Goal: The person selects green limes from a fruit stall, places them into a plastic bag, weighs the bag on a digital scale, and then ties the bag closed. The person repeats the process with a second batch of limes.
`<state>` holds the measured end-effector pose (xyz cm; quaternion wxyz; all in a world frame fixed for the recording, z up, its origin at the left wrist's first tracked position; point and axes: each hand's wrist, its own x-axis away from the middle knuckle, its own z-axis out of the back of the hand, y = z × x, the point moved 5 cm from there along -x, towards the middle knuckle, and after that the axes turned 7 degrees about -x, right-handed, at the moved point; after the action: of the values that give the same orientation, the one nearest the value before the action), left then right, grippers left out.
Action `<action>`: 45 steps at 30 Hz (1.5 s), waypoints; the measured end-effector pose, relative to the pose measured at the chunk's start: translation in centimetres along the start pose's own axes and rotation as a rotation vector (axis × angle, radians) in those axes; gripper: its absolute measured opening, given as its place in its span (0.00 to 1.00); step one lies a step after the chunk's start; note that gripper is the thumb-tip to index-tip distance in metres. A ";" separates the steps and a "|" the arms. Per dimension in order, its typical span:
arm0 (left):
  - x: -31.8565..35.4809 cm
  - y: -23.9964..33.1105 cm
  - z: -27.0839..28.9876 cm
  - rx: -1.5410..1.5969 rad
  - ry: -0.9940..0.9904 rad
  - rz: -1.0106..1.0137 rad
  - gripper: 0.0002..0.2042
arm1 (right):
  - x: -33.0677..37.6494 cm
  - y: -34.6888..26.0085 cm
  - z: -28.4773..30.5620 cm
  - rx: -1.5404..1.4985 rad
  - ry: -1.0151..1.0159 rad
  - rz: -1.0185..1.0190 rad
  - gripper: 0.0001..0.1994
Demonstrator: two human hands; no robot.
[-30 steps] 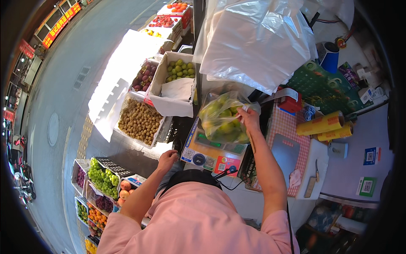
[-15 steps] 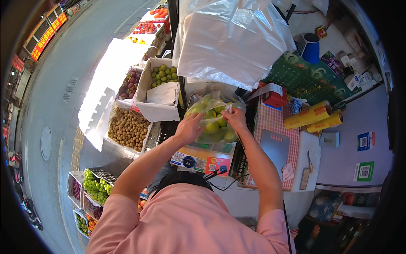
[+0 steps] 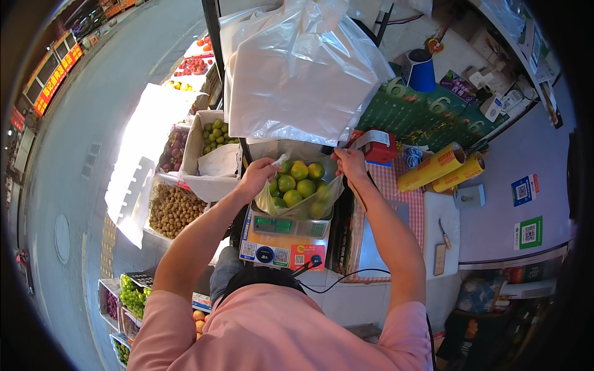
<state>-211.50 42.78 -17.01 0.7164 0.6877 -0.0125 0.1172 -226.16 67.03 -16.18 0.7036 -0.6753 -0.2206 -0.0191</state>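
Note:
A thin clear plastic bag (image 3: 333,196) full of green citrus fruits with yellowish patches (image 3: 292,198) rests on a digital scale (image 3: 303,227) with a lit green display. My left hand (image 3: 257,177) pinches the left side of the bag's rim, which bunches whitish at the fingertips. At the right side, my right hand (image 3: 350,164) is closed on the rim, its fingers curled and partly hidden. The bag's mouth is stretched wide between both hands, showing the fruit from above.
A stack of white plastic bags (image 3: 297,80) hangs just beyond my hands. At left stand a box of small green fruits (image 3: 216,135) and a crate of longans (image 3: 174,209). A red label printer (image 3: 378,148), yellow film rolls (image 3: 433,168) and a knife (image 3: 445,234) are at right.
My hands have moved apart, and the bag's mouth has gone from gathered to spread wide. The scale's display has come into sight as the whole view shifted.

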 end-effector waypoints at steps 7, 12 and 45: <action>4.1 0.2 4.0 -0.011 0.192 0.188 0.12 | 0.1 -1.0 -0.5 0.064 -0.065 0.082 0.13; 5.0 -2.1 3.2 0.087 0.176 0.217 0.10 | 3.4 3.3 0.7 0.113 -0.207 0.023 0.15; 4.1 -1.0 2.3 0.157 0.203 0.211 0.14 | -1.1 9.5 -6.6 0.328 0.040 0.190 0.12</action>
<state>-207.01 41.14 -17.14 0.6417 0.7212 -0.0031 0.2610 -222.16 61.25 -25.43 0.8072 -0.5687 -0.1418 0.0701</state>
